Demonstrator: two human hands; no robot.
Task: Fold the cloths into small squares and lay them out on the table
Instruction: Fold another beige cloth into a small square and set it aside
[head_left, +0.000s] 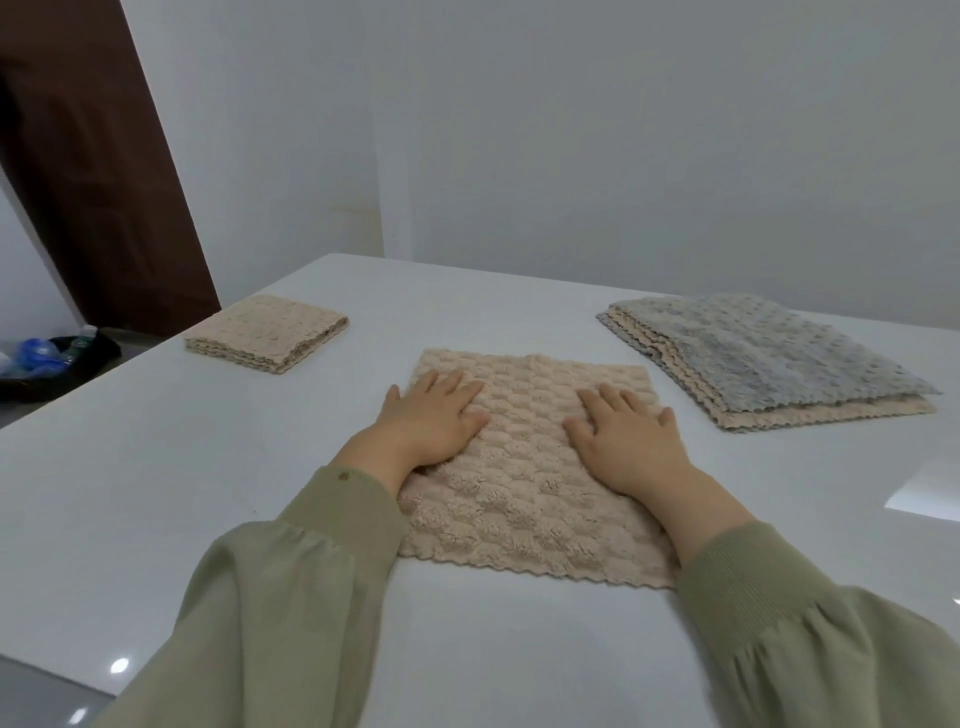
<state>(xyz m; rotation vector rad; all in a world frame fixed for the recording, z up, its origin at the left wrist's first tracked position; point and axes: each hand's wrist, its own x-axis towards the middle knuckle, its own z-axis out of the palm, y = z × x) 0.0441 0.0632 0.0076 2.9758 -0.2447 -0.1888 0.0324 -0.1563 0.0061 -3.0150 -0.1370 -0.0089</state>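
A beige fluffy cloth (524, 483) lies spread flat on the white table (156, 493) right in front of me. My left hand (434, 418) rests palm down on its left part, fingers straight. My right hand (628, 434) lies flat on its right part, fingers spread. At the far left sits a beige cloth folded into a small square (267, 332). To the far right lies a stack of unfolded cloths (763, 358), grey on top and beige beneath.
The table's left edge runs diagonally, with a dark bin of blue bottles (47, 358) on the floor beyond it. A brown door (98, 171) stands at the left and a white wall behind the table.
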